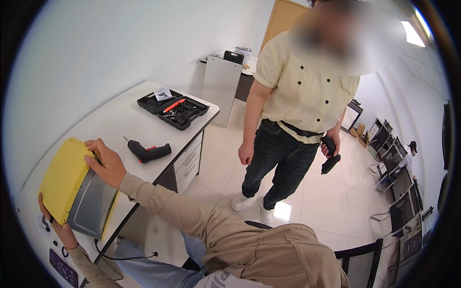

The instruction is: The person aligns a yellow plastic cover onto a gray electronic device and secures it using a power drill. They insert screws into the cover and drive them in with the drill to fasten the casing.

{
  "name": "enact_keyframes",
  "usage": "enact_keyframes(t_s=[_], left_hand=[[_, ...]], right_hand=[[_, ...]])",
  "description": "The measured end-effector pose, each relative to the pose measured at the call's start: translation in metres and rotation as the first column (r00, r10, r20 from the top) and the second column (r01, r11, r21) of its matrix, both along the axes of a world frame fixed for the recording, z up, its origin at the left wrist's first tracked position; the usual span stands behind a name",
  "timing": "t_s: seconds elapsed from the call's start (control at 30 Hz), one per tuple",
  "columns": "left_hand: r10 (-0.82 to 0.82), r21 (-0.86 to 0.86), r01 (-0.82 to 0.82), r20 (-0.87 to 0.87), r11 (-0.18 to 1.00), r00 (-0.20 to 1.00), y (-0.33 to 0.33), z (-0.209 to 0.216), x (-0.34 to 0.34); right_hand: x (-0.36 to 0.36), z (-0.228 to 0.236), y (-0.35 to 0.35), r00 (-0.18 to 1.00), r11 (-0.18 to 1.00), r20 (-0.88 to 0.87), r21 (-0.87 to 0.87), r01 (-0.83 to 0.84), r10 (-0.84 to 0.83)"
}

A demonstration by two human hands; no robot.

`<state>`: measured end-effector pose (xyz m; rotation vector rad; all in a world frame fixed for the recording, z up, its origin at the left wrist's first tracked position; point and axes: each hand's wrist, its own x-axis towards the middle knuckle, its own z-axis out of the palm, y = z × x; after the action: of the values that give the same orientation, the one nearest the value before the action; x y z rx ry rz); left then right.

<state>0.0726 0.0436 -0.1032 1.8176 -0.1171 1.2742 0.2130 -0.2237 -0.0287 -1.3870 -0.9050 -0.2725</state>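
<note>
Bench (115,125) space is bounded by the wall behind and a bent-looking front edge. Beyond its right end a co-worker (307,91) is seen, separated from it by floor. Near the front edge, at the bench's left part, a yellow-and-grey casing (72,192) is placed. An open tool case (177,108) is set by the right end; a drill (149,152) is laid between, with gaps on both sides. The casing's upper edge is grasped by the right hand (106,165), its lower left edge by the left hand (58,228).
</note>
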Motion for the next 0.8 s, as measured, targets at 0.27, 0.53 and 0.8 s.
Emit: enact_keyframes(t_s=[0.27, 0.53, 0.8], left_hand=[[-0.009, 0.001, 0.009, 0.004, 1.000, 1.000, 0.0033, -0.0020, 0.0011], [-0.010, 0.009, 0.010, 0.003, 1.000, 1.000, 0.0071, -0.0027, 0.0010], [-0.017, 0.009, 0.017, 0.008, 1.000, 1.000, 0.0075, -0.0051, 0.0028]], right_hand=[[-0.0022, 0.0035, -0.0039, 0.998, 0.998, -0.049, -0.038, -0.040, 0.038], [-0.0013, 0.0051, -0.0045, 0.997, 0.997, -0.059, -0.055, -0.050, 0.047], [0.0013, 0.0026, -0.0041, 0.998, 0.998, -0.042, -0.054, -0.043, 0.040]])
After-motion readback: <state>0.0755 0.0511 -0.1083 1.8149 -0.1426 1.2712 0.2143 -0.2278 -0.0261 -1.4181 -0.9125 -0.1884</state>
